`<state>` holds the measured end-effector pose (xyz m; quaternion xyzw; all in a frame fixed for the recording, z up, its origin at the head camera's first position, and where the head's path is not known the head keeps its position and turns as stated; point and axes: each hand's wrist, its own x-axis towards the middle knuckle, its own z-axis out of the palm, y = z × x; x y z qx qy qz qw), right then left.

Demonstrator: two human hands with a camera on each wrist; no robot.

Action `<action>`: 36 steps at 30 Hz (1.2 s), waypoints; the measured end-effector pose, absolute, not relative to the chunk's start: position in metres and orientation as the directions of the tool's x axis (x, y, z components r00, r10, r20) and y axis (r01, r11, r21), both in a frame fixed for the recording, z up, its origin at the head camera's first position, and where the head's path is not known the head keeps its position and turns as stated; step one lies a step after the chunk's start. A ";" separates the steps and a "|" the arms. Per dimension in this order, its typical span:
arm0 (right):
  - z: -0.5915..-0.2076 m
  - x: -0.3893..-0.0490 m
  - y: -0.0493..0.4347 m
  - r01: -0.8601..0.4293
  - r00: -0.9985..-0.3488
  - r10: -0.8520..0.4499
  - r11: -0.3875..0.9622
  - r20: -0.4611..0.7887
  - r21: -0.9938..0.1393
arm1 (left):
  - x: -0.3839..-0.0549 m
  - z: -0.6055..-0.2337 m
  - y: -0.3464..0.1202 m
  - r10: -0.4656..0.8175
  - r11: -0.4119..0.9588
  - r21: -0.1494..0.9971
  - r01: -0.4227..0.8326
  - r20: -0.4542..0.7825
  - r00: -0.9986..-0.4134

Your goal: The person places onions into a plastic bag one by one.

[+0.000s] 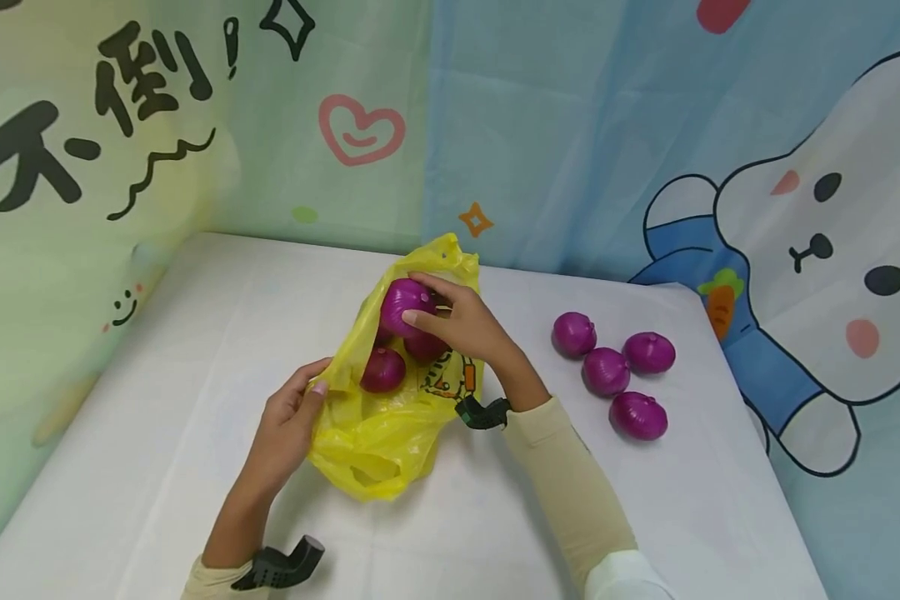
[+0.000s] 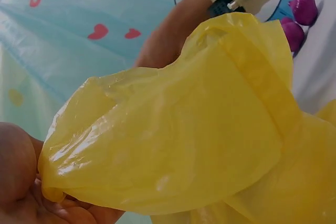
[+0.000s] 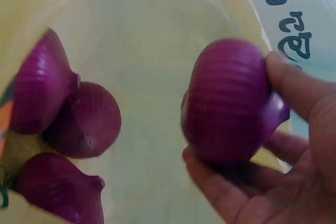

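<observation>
A yellow plastic bag (image 1: pixel 375 433) lies on the white table with its mouth spread apart. My left hand (image 1: pixel 288 417) pinches the bag's left edge between thumb and fingers; in the left wrist view the thumb (image 2: pixel 18 161) presses on the gathered film. My right hand (image 1: pixel 465 321) grips a purple onion (image 1: pixel 405 305) at the bag's mouth. In the right wrist view that onion (image 3: pixel 226 100) sits between thumb and fingers, over the bag's inside. Several more onions lie in the bag, one of them (image 1: pixel 383 370) near the left hand.
Several loose purple onions, one being the nearest onion (image 1: pixel 638 416), lie grouped on the white table (image 1: pixel 690 517) right of the bag. A printed cloth backdrop (image 1: pixel 540 150) rises behind the table and along its sides. Each wrist wears a black camera mount (image 1: pixel 281 568).
</observation>
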<state>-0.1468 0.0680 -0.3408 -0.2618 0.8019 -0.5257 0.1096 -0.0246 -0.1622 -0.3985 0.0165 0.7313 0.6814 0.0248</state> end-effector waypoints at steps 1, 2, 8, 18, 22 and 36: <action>-0.345 -0.151 0.067 -0.303 -0.840 -0.535 0.327 0.089 -0.895 | -0.025 -0.399 -0.162 0.066 0.069 0.998 -0.014 -0.019 -0.998; -0.349 -0.154 0.066 -0.311 -0.840 -0.536 0.348 0.084 -0.884 | -0.025 -0.400 -0.162 0.074 0.072 0.997 -0.019 -0.024 -0.997; -0.375 -0.173 0.061 -0.350 -0.853 -0.516 0.462 0.074 -0.815 | -0.026 -0.401 -0.161 0.091 0.076 0.997 -0.007 -0.014 -0.996; -0.392 -0.172 0.062 -0.339 -0.822 -0.569 0.467 0.016 -0.817 | -0.022 -0.389 -0.160 0.085 0.039 0.999 -0.012 -0.015 -0.996; -0.397 -0.170 0.062 -0.374 -0.802 -0.596 0.451 0.038 -0.810 | -0.021 -0.383 -0.159 0.088 0.051 0.999 0.001 -0.003 -0.996; -0.396 -0.161 0.076 -0.403 -0.825 -0.549 0.407 0.133 -0.820 | -0.029 -0.396 -0.164 0.051 0.028 1.000 0.004 0.003 -0.999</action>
